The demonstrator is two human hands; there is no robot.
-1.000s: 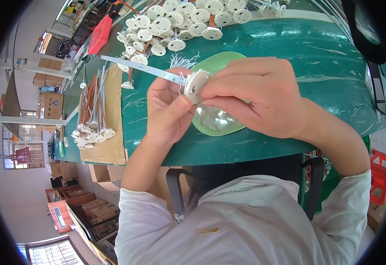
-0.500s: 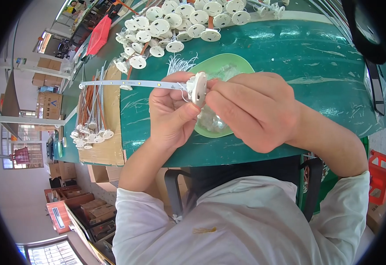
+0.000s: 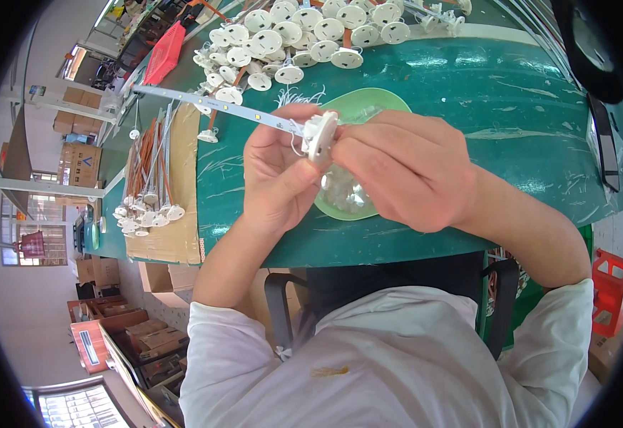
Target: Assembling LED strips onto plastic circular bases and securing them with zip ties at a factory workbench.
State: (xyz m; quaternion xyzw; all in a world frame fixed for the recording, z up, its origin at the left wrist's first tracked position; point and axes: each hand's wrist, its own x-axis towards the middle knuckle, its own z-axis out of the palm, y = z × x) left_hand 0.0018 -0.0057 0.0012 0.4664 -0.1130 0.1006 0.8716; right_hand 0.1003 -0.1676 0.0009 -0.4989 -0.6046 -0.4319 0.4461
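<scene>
My left hand [image 3: 274, 187] is closed around the end of an LED strip [image 3: 227, 108], where a white round end cap [image 3: 323, 138] sits upright between thumb and fingers. Thin white wires loop beside the cap. The strip reaches out to the far left, its small yellow LEDs showing. My right hand [image 3: 418, 167] is pinched against the cap's right face. Whatever its fingertips hold is hidden. Beneath both hands stands a light green bowl [image 3: 391, 102] with small clear pieces [image 3: 343, 191] in it, partly covered by the right hand.
Many white-capped strips [image 3: 283, 36] are heaped at the back of the green table [image 3: 497, 93]. More strips [image 3: 144, 214] lie on cardboard [image 3: 176, 246] at left. White wires [image 3: 298, 96] lie behind the bowl. A red basket [image 3: 165, 55] is at back left, a red stool [image 3: 614, 289] at right.
The strip's far end has swung up and away, so the strip now slopes. The cap has tilted slightly with it. Both hands keep their grip at nearly the same place.
</scene>
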